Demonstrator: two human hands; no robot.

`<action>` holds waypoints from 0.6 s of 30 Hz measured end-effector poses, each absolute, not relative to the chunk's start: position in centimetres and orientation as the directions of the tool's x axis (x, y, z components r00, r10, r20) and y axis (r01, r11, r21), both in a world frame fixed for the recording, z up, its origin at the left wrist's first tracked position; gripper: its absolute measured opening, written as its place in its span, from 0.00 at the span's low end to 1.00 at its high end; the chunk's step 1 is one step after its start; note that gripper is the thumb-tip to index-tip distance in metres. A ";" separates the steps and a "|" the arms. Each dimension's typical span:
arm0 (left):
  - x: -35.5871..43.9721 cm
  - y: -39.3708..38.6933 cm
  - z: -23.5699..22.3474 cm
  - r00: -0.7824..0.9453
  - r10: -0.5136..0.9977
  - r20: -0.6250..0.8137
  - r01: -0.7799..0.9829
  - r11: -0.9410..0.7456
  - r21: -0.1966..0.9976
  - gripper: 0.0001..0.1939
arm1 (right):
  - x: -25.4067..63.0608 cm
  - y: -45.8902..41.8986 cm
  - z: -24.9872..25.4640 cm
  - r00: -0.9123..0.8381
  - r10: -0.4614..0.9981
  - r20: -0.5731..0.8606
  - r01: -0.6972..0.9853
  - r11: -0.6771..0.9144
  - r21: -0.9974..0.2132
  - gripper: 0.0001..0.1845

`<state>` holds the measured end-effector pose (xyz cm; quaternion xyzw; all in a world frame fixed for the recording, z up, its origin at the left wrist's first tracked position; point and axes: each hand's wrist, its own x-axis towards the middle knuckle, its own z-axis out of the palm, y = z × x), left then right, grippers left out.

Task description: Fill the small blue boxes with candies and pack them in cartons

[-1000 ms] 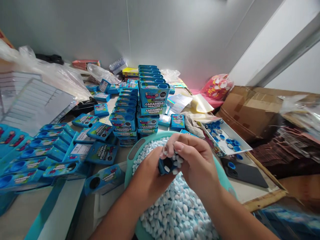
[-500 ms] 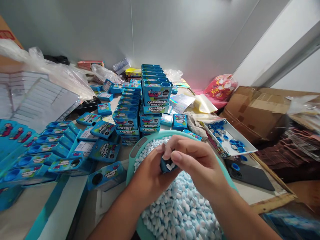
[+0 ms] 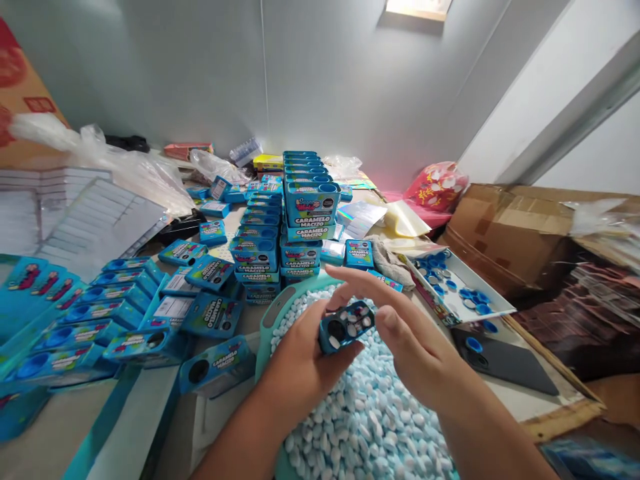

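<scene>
My left hand (image 3: 303, 360) is wrapped round a small blue candy box (image 3: 349, 323) with a dark round hole in its top. A few white candies lie on that top, around the hole. On the box's right side, my right hand (image 3: 417, 333) has its fingers stretched out and apart, arched over the box and holding nothing; whether it touches the box I cannot tell. Both hands are above a turquoise tub (image 3: 284, 299) full of pale blue and white candies (image 3: 373, 427).
Stacked blue boxes (image 3: 310, 207) stand behind the tub. More boxes lie on the left, some with a dark hole, others with blue caps. To the right are a white tray (image 3: 487, 317) of blue caps, a black phone (image 3: 520, 367) and cardboard boxes (image 3: 495, 227).
My right hand has opened and drawn back to the right from the candy box. The box's top now shows, with candies on it. The view has tilted up slightly.
</scene>
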<state>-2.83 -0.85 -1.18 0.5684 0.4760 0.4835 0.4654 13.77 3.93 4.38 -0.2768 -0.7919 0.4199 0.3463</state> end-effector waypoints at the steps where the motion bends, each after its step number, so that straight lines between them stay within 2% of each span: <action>1: -2.8 -0.9 -1.4 0.073 0.992 0.107 0.069 -0.112 0.991 0.21 | 13.9 4.1 4.4 -0.611 0.724 0.320 0.169 0.514 -0.841 0.27; 7: -2.8 -0.9 -2.2 0.011 0.992 0.128 0.051 -0.129 0.990 0.22 | 14.3 4.9 4.6 -0.679 0.671 0.299 0.295 0.622 -0.725 0.24; 12: -2.9 -0.9 -2.4 -0.080 0.994 0.077 0.110 -0.068 0.992 0.25 | 13.9 5.3 4.5 -0.684 0.673 0.281 0.382 0.658 -0.649 0.19; 18: -2.9 -0.9 -2.4 -0.053 0.995 0.083 0.092 -0.078 0.993 0.23 | 13.9 5.8 4.3 -0.649 0.688 0.325 0.453 0.693 -0.562 0.11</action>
